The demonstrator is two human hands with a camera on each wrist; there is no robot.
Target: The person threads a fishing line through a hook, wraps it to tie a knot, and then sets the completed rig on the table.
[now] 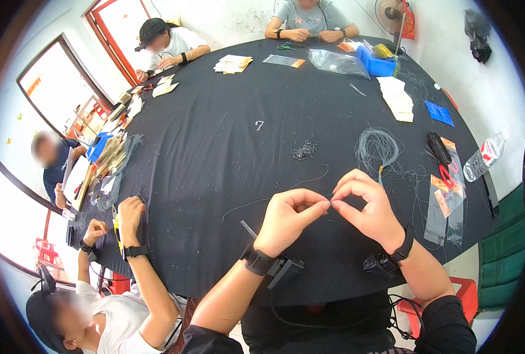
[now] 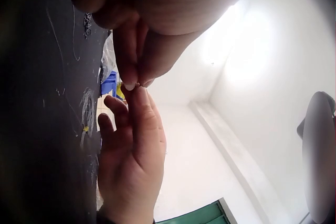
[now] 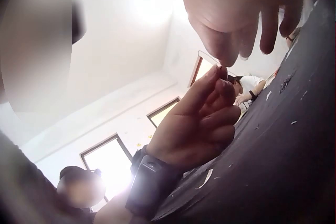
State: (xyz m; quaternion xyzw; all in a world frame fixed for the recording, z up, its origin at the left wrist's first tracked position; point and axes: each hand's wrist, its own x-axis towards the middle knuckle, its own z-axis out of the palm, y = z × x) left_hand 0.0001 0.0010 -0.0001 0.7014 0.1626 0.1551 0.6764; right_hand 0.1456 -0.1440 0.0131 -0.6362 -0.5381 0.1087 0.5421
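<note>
Black-covered table [image 1: 215,147]: coiled line [image 1: 379,154], blue packet [image 1: 439,113].

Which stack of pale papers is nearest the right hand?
The stack just below the blue bin in the head view; the others lie farther left.

Clear bottle [image 1: 485,157] with a red label near the right edge of the black-covered desk [image 1: 215,147], blue bin [image 1: 376,65] at its far side, dark bag [image 1: 479,44] hanging on the white wall [image 1: 442,35], red stool [image 1: 467,295]

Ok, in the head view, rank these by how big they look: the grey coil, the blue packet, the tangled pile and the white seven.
1. Grey coil
2. Blue packet and tangled pile, too alike to rank
3. White seven
</note>
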